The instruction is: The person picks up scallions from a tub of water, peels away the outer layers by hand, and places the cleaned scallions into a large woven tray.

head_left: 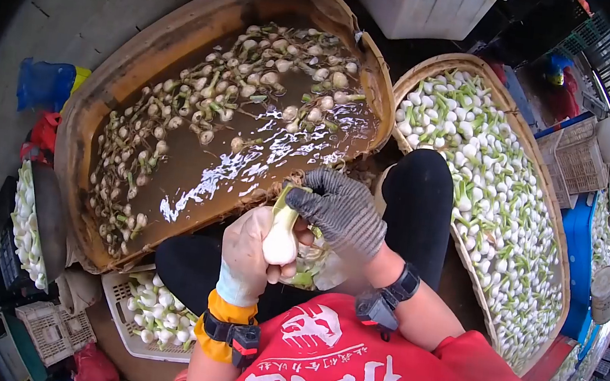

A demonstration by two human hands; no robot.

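Note:
My left hand, in a whitish glove, is closed around a peeled white garlic bulb with a green stem. The bulb points down toward my lap, stem up. My right hand, in a grey striped glove, pinches the upper end of the stem, where brownish outer skin shows between thumb and fingers. Below my hands lie pale leafy scraps or peelings, partly hidden by my hands. Just beyond is a large tub of brown water with several unpeeled bulbs floating in it.
At my right, a wide tray is full of clean white bulbs. A white basket with more bulbs sits at lower left. A whitish bin stands behind the tub. Stacked baskets and a blue container are farther right.

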